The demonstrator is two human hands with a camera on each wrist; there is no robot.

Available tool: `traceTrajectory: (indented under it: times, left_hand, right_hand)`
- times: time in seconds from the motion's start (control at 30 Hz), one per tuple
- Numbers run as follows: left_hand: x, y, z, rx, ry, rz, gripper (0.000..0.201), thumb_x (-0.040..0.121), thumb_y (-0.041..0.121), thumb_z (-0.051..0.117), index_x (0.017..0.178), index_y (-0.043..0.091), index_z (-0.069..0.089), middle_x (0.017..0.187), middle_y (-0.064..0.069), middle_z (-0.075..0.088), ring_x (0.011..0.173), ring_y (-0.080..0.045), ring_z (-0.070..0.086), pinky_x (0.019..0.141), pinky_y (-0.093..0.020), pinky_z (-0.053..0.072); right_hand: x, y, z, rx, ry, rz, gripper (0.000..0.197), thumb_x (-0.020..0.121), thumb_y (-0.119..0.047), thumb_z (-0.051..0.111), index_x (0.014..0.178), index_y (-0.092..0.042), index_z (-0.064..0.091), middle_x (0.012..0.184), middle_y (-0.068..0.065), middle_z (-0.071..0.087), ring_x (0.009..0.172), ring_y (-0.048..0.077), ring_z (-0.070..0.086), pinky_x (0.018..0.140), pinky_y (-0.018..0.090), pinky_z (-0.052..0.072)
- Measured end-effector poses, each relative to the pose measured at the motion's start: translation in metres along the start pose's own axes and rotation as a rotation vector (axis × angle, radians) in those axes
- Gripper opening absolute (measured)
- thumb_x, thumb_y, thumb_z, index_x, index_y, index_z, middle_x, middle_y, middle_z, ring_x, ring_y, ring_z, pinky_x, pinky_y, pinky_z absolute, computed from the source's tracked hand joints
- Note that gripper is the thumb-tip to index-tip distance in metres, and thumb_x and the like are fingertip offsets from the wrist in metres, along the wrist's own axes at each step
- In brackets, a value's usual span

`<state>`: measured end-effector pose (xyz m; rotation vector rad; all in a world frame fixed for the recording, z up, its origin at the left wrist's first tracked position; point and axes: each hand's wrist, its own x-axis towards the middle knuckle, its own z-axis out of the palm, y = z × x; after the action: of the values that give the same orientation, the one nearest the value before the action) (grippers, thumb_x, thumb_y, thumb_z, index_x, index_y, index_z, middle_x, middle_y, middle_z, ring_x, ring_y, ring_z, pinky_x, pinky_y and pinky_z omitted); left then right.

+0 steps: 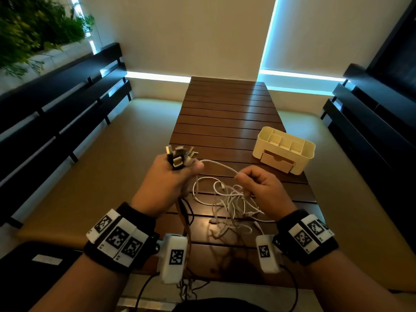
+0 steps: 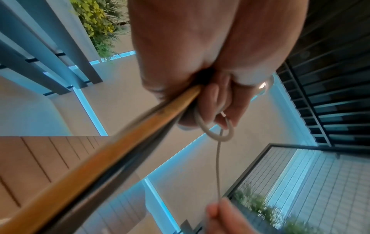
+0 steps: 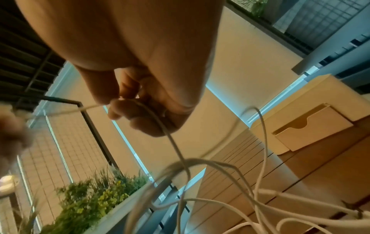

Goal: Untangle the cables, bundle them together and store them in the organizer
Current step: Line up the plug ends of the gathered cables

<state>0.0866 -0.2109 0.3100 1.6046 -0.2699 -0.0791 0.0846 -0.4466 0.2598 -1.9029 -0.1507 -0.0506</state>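
My left hand (image 1: 171,174) is raised over the wooden table (image 1: 227,109) and grips a bunch of cable plugs (image 1: 180,157), black, cream and white, which stick up from the fist. Dark and orange cables (image 2: 124,136) run from that fist toward the wrist. A white cable (image 1: 219,165) stretches from the left hand to my right hand (image 1: 256,183), which pinches it between thumb and fingers (image 3: 120,109). Below the hands a tangle of white cables (image 1: 231,203) hangs and lies on the table. The cream organizer (image 1: 284,152) with open compartments and a drawer stands to the right.
Dark slatted benches (image 1: 56,104) flank the table on the left and on the right (image 1: 371,122). A planter with green plants (image 1: 33,25) is at the far left. Bare table slats lie beyond the hands. A black bag (image 1: 27,278) sits at the lower left.
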Motion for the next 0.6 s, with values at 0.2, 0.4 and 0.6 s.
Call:
traceTrajectory:
  times: [0.2, 0.4, 0.6]
  left_hand:
    - [0.001, -0.027, -0.006, 0.610, -0.161, -0.192, 0.018, 0.093, 0.023, 0.067, 0.085, 0.007, 0.064, 0.070, 0.000, 0.060, 0.058, -0.009, 0.052, 0.060, -0.028, 0.045]
    - [0.006, -0.010, 0.006, 0.604, 0.052, -0.124, 0.011, 0.094, 0.032, 0.065, 0.089, 0.023, 0.061, 0.083, 0.007, 0.061, 0.076, -0.004, 0.054, 0.063, -0.021, 0.036]
    - [0.015, -0.004, 0.027, 0.549, -0.157, -0.018, 0.014, 0.095, 0.028, 0.064, 0.082, 0.021, 0.063, 0.077, 0.005, 0.062, 0.066, -0.003, 0.053, 0.064, -0.023, 0.041]
  right_hand:
    - [0.011, -0.008, -0.013, -0.371, 0.070, -0.215, 0.009, 0.095, -0.022, 0.062, 0.088, -0.024, 0.068, 0.081, -0.013, 0.061, 0.077, 0.004, 0.057, 0.066, 0.012, 0.044]
    - [0.015, -0.005, -0.010, -0.803, -0.044, -0.385, 0.012, 0.094, -0.023, 0.062, 0.093, -0.014, 0.071, 0.087, -0.005, 0.059, 0.075, 0.010, 0.052, 0.067, 0.029, 0.047]
    - [0.016, -0.027, 0.006, -0.692, -0.040, -0.580, 0.010, 0.093, -0.022, 0.063, 0.093, -0.014, 0.070, 0.084, -0.010, 0.054, 0.070, 0.003, 0.046, 0.064, 0.014, 0.037]
